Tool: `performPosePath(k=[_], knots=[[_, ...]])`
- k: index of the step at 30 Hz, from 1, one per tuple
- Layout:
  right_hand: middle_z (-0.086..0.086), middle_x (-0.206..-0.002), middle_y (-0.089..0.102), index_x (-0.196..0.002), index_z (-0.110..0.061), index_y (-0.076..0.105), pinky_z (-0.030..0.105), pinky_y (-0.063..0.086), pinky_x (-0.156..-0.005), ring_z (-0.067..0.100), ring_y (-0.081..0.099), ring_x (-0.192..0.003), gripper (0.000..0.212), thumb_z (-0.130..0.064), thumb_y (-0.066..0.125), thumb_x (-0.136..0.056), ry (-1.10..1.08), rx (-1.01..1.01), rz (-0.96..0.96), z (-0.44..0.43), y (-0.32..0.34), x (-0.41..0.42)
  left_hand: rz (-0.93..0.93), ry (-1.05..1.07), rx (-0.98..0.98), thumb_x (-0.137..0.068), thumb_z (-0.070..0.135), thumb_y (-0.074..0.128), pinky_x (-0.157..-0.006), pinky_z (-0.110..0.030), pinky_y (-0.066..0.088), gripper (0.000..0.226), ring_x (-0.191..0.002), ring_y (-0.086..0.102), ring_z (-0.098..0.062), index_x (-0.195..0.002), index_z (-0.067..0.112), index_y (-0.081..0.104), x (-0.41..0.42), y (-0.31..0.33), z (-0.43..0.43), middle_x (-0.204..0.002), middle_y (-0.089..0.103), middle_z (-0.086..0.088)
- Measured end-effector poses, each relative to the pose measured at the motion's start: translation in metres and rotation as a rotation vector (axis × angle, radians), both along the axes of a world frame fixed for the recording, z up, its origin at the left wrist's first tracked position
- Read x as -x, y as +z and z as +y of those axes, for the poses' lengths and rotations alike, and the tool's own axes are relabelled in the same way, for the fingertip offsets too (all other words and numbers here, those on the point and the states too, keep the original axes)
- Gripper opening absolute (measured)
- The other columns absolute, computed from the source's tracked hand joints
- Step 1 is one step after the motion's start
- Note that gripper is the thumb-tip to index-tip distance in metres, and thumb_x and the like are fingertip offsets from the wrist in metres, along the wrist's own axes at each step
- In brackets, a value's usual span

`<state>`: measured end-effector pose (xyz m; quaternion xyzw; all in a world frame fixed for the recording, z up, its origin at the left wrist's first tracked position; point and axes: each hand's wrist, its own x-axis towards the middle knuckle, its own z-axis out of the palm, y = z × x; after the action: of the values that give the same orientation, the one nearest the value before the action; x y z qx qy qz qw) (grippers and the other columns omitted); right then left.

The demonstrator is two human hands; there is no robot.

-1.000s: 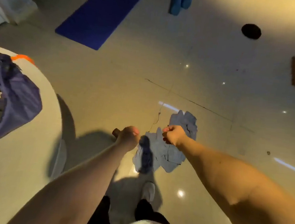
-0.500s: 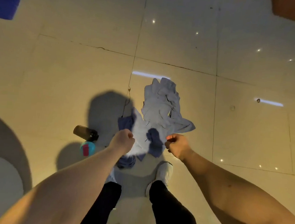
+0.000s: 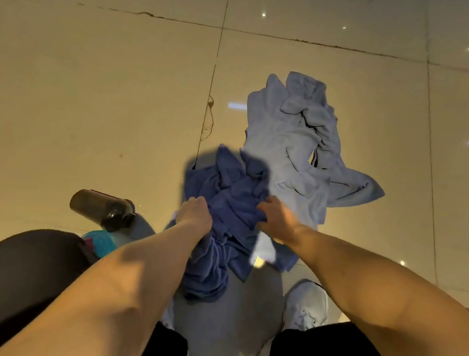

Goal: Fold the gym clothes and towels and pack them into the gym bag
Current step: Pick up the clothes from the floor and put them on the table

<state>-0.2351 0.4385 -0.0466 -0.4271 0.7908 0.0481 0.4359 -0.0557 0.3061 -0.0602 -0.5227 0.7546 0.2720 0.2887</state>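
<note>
Both hands, left [image 3: 195, 212] and right [image 3: 276, 219], clutch the dark blue towel [image 3: 231, 205]; pale shirt [image 3: 295, 143] at one o'clock.

The floor [image 3: 94, 96] is made of big shiny tan tiles. A thin dark crack [image 3: 148, 14] runs across it. Small bright lights [image 3: 264, 14] shine on it.

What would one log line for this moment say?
left hand: grips dark blue towel | right hand: grips it too | pale blue garment: crumpled on floor | gym bag: unseen
</note>
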Motion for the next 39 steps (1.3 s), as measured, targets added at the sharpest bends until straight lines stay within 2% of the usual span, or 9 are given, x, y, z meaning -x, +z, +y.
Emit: performPosePath(k=[3,7,11,17,20,25,33,36,39], knots=[[0.016,-0.142,0.034,-0.143,-0.016,0.044,0.042,0.044,-0.097,0.041,0.043,-0.126,0.068,-0.037,0.074,-0.086,0.254,-0.116,0.096,-0.001,-0.037,-0.019,-0.126,0.025,-0.014,-0.09,0.03,0.067,-0.101,-0.047,0.046,0.061,-0.132,0.038,-0.033,-0.14,0.012,0.036,-0.013,-0.042,-0.002,-0.143,0.038,-0.012],[0.013,-0.143,0.039,-0.138,-0.016,0.047,0.043,0.045,-0.1,0.034,0.04,-0.132,0.044,-0.018,0.061,-0.096,0.359,-0.111,0.279,0.003,-0.063,-0.031,-0.152,0.063,-0.066,-0.092,0.031,0.063,-0.107,-0.047,0.044,0.074,-0.14,0.035,-0.035,-0.15,0.009,0.023,-0.021,-0.079,0.01,-0.153,0.028,-0.015],[0.013,-0.135,0.054,-0.132,-0.012,0.057,0.039,0.048,-0.093,0.032,0.05,-0.128,0.035,-0.011,0.057,-0.097,0.346,-0.131,0.278,-0.013,-0.065,-0.019,-0.058,0.065,0.02,-0.09,0.012,0.064,-0.093,-0.043,0.054,0.048,-0.121,0.057,-0.031,-0.135,0.013,0.048,-0.013,-0.085,0.008,-0.137,0.051,-0.011],[0.005,-0.073,0.057,-0.076,-0.014,0.063,0.027,0.042,-0.057,0.024,0.053,-0.067,0.004,-0.013,0.067,-0.076,-0.105,0.113,-0.048,-0.044,-0.023,0.037,0.235,-0.092,0.11,-0.092,0.027,0.045,-0.066,-0.032,0.046,0.014,-0.081,0.06,-0.023,-0.088,0.019,0.057,0.043,-0.027,-0.024,-0.086,0.062,0.0],[0.003,-0.055,0.033,-0.054,-0.018,0.039,0.028,0.029,-0.051,0.02,0.029,-0.054,0.034,-0.001,0.059,-0.076,-0.53,0.301,-0.302,-0.063,0.008,0.068,0.535,0.097,0.106,-0.082,0.03,0.049,-0.06,-0.03,0.04,0.01,-0.068,0.049,-0.017,-0.077,0.021,0.048,0.078,0.003,-0.046,-0.075,0.052,0.003],[0.007,-0.058,0.03,-0.06,-0.021,0.031,0.036,0.024,-0.053,0.02,0.026,-0.054,0.037,-0.01,0.06,-0.079,-0.898,0.551,-0.263,-0.061,0.026,0.107,1.072,0.283,0.205,-0.072,0.012,0.059,-0.077,-0.021,0.039,0.015,-0.089,0.047,-0.012,-0.087,0.011,0.055,0.105,0.014,-0.06,-0.101,0.05,-0.001],[0.002,-0.059,0.041,-0.068,-0.01,0.045,0.021,0.035,-0.045,0.006,0.037,-0.051,0.031,0.001,0.067,-0.086,-0.691,0.422,-0.199,-0.022,-0.029,0.082,0.578,0.02,0.035,-0.071,0.017,0.074,-0.088,-0.042,0.051,0.093,-0.113,0.038,-0.009,-0.149,0.027,0.024,0.108,-0.043,-0.045,-0.159,0.023,-0.001],[-0.005,-0.065,0.045,-0.084,-0.01,0.052,0.011,0.036,-0.046,0.014,0.043,-0.064,0.023,-0.004,0.074,-0.081,-0.62,0.416,-0.137,-0.031,-0.035,0.068,0.434,-0.238,-0.067,-0.08,0.018,0.072,-0.082,-0.037,0.052,0.038,-0.101,0.062,-0.021,-0.114,0.021,0.056,0.114,-0.043,-0.047,-0.114,0.064,-0.008],[-0.004,-0.064,0.046,-0.076,-0.015,0.05,0.022,0.035,-0.05,0.02,0.042,-0.068,0.025,-0.005,0.073,-0.076,-0.65,0.398,-0.127,-0.034,-0.037,0.065,0.455,-0.208,-0.041,-0.087,0.017,0.063,-0.081,-0.035,0.049,0.012,-0.093,0.062,-0.023,-0.096,0.024,0.059,0.111,-0.035,-0.053,-0.096,0.067,-0.001]])
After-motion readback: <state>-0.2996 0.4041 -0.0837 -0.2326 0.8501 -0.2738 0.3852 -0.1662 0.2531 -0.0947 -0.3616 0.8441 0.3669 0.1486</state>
